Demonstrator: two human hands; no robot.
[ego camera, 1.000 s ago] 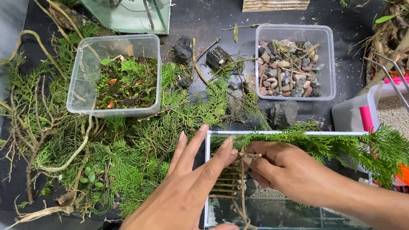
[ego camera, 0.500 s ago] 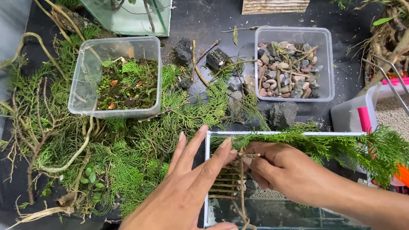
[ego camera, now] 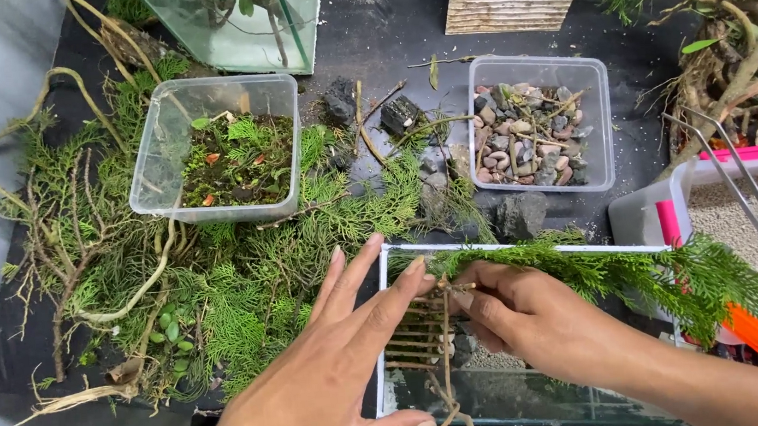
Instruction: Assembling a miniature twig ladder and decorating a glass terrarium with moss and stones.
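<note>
- Left hand (ego camera: pixel 321 385) spread open, fingers fanned, forefinger tip and thumb steadying a thin brown twig (ego camera: pixel 445 345) over the small glass tank (ego camera: pixel 390 332) near the worktop's front edge.
- Right hand (ego camera: pixel 537 318) pinched shut on the stem end of a green conifer sprig (ego camera: pixel 644 271), right where it meets the twig's top.
- Sprig lying along the tank's far rim, tip reaching toward the orange-handled tool (ego camera: pixel 752 330).
- Best handled gently: keep the pinch close to the joint, hold the twig upright, avoid crushing the fine leaves.
- Worth watching: the small wooden ladder (ego camera: pixel 414 335) just behind the twig, easily knocked.
- Nearby but untouched: tub of moss (ego camera: pixel 225 154), tub of pebbles (ego camera: pixel 529 134), long tweezers (ego camera: pixel 757 195) at right.
</note>
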